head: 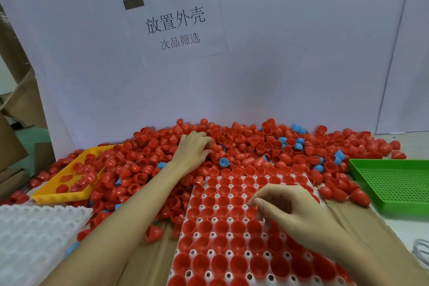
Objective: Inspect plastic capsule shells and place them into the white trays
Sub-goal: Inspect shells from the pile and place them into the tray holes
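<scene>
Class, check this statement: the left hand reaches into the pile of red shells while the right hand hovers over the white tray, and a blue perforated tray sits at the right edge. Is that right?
One detail is wrong: the perforated tray at the right edge is green, not blue, as the head view shows. The rest holds: the left hand reaches into the pile of red shells and the right hand hovers over the white tray.

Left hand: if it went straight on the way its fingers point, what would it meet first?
The left hand already has its curled fingertips in the heap of red plastic capsule shells. Going on, up and to the right, it would likely push into more red shells at once. What lies under them is hidden.
</scene>
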`<action>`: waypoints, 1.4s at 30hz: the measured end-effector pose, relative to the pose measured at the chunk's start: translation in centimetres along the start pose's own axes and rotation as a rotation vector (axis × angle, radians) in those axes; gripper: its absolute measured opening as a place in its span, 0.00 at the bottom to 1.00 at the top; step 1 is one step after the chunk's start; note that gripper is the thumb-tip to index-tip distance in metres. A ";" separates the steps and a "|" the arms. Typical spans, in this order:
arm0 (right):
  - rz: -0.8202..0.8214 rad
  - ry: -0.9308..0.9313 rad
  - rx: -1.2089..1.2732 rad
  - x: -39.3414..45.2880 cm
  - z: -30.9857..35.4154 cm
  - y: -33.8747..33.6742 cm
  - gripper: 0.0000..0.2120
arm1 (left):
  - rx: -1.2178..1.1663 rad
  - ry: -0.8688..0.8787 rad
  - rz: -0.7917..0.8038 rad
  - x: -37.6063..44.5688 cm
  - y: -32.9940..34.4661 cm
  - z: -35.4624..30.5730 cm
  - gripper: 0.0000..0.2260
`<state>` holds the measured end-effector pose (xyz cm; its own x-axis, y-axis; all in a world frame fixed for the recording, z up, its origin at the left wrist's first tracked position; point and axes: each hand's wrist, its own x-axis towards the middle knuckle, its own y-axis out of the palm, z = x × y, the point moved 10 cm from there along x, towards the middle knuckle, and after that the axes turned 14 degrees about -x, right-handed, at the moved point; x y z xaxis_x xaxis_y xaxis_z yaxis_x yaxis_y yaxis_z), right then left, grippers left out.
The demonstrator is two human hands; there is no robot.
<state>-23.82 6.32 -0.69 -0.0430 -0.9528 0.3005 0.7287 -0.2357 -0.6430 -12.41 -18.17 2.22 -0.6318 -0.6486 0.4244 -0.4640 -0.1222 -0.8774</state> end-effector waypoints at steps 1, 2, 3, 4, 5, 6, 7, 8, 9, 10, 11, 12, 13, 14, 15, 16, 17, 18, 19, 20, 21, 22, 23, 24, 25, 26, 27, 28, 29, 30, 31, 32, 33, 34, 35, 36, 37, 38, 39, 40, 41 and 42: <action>-0.002 0.007 0.001 0.0 -0.1 -0.1 0.10 | -0.073 0.017 -0.027 -0.6 -1.1 -0.4 0.03; -0.005 0.013 0.001 0.0 -0.1 -0.2 0.10 | -0.152 0.036 -0.050 -1.3 -2.2 -1.1 0.02; -0.010 0.017 0.000 0.0 -0.1 -0.4 0.10 | -0.234 0.054 -0.066 -2.2 -3.2 -1.9 0.02; -0.016 0.021 -0.001 0.0 -0.1 -0.6 0.10 | -0.319 0.073 -0.082 -3.2 -4.2 -2.9 0.02; -0.021 0.025 0.004 0.0 0.0 -0.7 0.10 | -0.404 0.091 -0.105 -4.4 -5.1 -3.9 0.03; -0.030 0.030 0.019 -0.1 0.0 -0.9 0.10 | -0.489 0.101 -0.126 -5.7 -5.9 -5.1 0.04; -0.045 0.036 0.042 -0.1 0.0 -1.1 0.09 | -0.575 0.097 -0.134 -7.1 -6.3 -6.1 0.06; -0.064 0.043 0.073 -0.1 0.0 -1.3 0.08 | -0.667 0.076 -0.124 -8.4 -6.4 -6.9 0.09; -0.077 0.051 0.121 -0.1 0.1 -1.5 0.08 | -0.763 0.047 -0.095 -9.8 -6.1 -7.8 0.13; -0.078 0.059 0.190 -0.2 0.3 -1.5 0.09 | -0.863 0.028 -0.056 -11.0 -5.6 -8.9 0.16; -0.068 0.061 0.268 -0.2 0.5 -1.3 0.12 | -0.951 0.029 -0.019 -12.1 -5.2 -10.1 0.20; -0.051 0.058 0.326 -0.2 0.8 -1.1 0.14 | -1.010 0.054 0.011 -12.9 -4.8 -11.3 0.22; -0.035 0.049 0.349 -0.2 1.1 -0.9 0.15 | -1.025 0.099 0.027 -13.6 -4.5 -12.5 0.23; -0.023 0.034 0.344 -0.3 1.3 -0.8 0.14 | -1.001 0.151 0.027 -14.1 -4.4 -13.5 0.24; -0.019 0.016 0.321 -0.3 1.5 -0.8 0.13 | -0.959 0.192 0.014 -14.4 -4.3 -14.1 0.25; -0.022 0.001 0.299 -0.4 1.5 -0.8 0.12 | -0.923 0.212 -0.011 -14.6 -4.3 -14.3 0.27; -0.033 -0.011 0.284 -0.4 1.4 -1.0 0.11 | -0.907 0.212 -0.043 -14.7 -4.3 -14.2 0.29; -0.047 -0.020 0.273 -0.4 1.3 -1.2 0.11 | -0.914 0.198 -0.075 -14.7 -4.5 -13.8 0.30; -0.064 -0.029 0.263 -0.3 1.2 -1.4 0.12 | -0.945 0.176 -0.103 -14.6 -4.7 -13.2 0.30; -0.081 -0.044 0.254 -0.3 1.2 -1.7 0.13 | -0.986 0.156 -0.124 -14.6 -4.9 -12.6 0.29; -0.094 -0.061 0.247 -0.2 1.2 -2.0 0.13 | -1.018 0.145 -0.138 -14.5 -5.1 -12.1 0.28; -0.100 -0.076 0.245 -0.2 1.2 -2.1 0.14 | -1.032 0.145 -0.145 -14.6 -5.2 -11.8 0.25; -0.103 -0.087 0.244 -0.2 1.2 -2.2 0.14 | -1.034 0.148 -0.149 -14.6 -5.4 -11.6 0.23; -0.105 -0.095 0.243 -0.2 1.2 -2.2 0.15 | -1.035 0.150 -0.154 -14.7 -5.6 -11.5 0.21; -0.109 -0.101 0.238 -0.2 1.3 -2.1 0.15 | -1.038 0.151 -0.159 -14.8 -5.8 -11.4 0.20; -0.111 -0.103 0.234 -0.2 1.3 -2.1 0.15 | -1.042 0.152 -0.162 -14.9 -5.9 -11.3 0.18; -0.109 -0.104 0.234 -0.2 1.4 -1.9 0.15 | -1.048 0.153 -0.163 -15.0 -5.9 -11.4 0.18; -0.107 -0.104 0.241 -0.1 1.5 -1.8 0.14 | -1.059 0.156 -0.162 -15.1 -5.9 -11.4 0.17; -0.106 -0.102 0.249 -0.2 1.6 -1.7 0.14 | -1.076 0.155 -0.160 -15.1 -5.9 -11.5 0.16; -0.107 -0.098 0.251 -0.2 1.6 -1.6 0.14 | -1.098 0.144 -0.161 -15.1 -5.8 -11.5 0.16; -0.106 -0.094 0.253 -0.2 1.7 -1.5 0.13 | -1.125 0.122 -0.163 -15.2 -5.7 -11.4 0.16; -0.097 -0.092 0.256 -0.3 1.8 -1.3 0.13 | -1.158 0.094 -0.165 -15.2 -5.5 -11.2 0.16; -0.080 -0.090 0.265 -0.3 1.9 -1.0 0.13 | -1.195 0.065 -0.163 -15.2 -5.2 -11.1 0.15; -0.058 -0.088 0.280 -0.4 2.0 -0.7 0.14 | -1.228 0.043 -0.153 -15.2 -4.9 -11.0 0.15; -0.038 -0.091 0.298 -0.4 2.2 -0.3 0.15 | -1.251 0.030 -0.137 -15.1 -4.7 -11.0 0.15; -0.030 -0.099 0.310 -0.5 2.4 -0.1 0.16 | -1.270 0.027 -0.115 -15.1 -4.5 -11.2 0.15; -0.031 -0.112 0.314 -0.5 2.6 0.1 0.17 | -1.294 0.032 -0.088 -15.0 -4.4 -11.4 0.15; -0.037 -0.126 0.311 -0.5 2.8 0.1 0.18 | -1.321 0.046 -0.059 -15.0 -4.3 -11.7 0.15; -0.045 -0.139 0.306 -0.6 3.0 0.2 0.19 | -1.345 0.067 -0.035 -15.1 -4.3 -12.0 0.14; -0.052 -0.149 0.298 -0.7 3.1 0.2 0.21 | -1.361 0.090 -0.018 -15.2 -4.3 -12.2 0.14; -0.057 -0.157 0.287 -0.7 3.1 0.2 0.22 | -1.366 0.107 -0.010 -15.2 -4.4 -12.3 0.14; -0.060 -0.163 0.276 -0.8 3.1 0.2 0.23 | -1.366 0.116 -0.010 -15.3 -4.4 -12.4 0.14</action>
<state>-21.54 7.60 1.16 0.0024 -0.8906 0.4547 0.8868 -0.2083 -0.4126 -8.39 1.57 2.37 -0.6416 -0.5774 0.5048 -0.6630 0.7485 0.0134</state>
